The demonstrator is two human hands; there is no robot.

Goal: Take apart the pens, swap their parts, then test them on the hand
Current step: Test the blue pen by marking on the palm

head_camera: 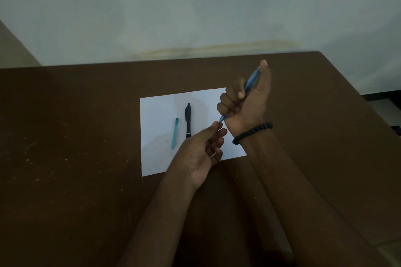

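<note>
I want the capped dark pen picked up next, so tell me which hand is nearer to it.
Left. The left hand hovers just right of the dark blue capped pen on the white paper sheet, pinching the light blue pen's tip. The right hand grips that pen farther right.

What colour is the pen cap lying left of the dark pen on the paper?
Teal, a translucent green-blue: the pen cap shows best in the head view, against the white paper.

Bare forearms, black beaded bracelet (252,132) on right wrist
</note>
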